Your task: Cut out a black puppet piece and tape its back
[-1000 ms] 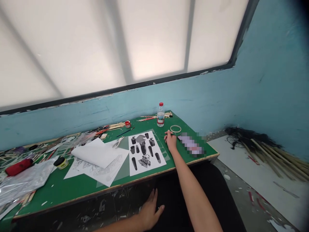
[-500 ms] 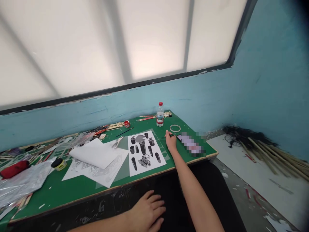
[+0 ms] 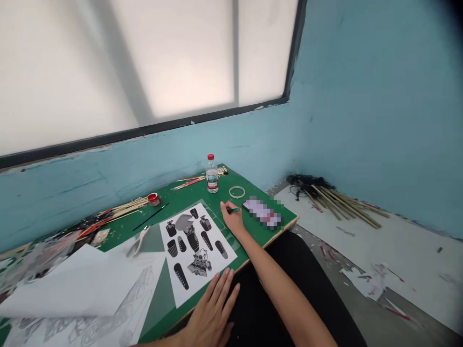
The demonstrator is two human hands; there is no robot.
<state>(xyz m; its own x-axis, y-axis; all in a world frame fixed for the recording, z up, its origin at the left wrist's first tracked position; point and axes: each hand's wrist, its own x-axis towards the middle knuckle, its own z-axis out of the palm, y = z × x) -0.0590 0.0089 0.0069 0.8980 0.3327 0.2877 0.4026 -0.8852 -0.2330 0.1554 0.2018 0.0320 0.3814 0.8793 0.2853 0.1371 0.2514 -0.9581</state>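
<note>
My right hand (image 3: 232, 218) is closed round a dark pen (image 3: 233, 210) and rests on the green table, between a printed sheet and a phone. The white sheet (image 3: 217, 226) bears black and grey printed shapes and lies on a clear green-tinted sheet. My left hand (image 3: 213, 308) lies palm down with its fingers stretched out, at the table's front edge by the sheet's lower edge. Nothing shows in it. The phone (image 3: 264, 213), its screen blurred out, is right of my right hand. A roll of tape (image 3: 237, 192) sits just beyond that hand.
A water bottle (image 3: 212, 176) stands at the back, with a red paint jar (image 3: 154, 199) farther left. Pliers (image 3: 138, 241) and loose papers (image 3: 83, 284) lie left, near a thin brush (image 3: 150, 217). Bamboo sticks (image 3: 336, 202) lie on the right.
The view has turned right and come closer to the table. My left hand has moved up from my lap to the table edge. My right hand still holds the pen.
</note>
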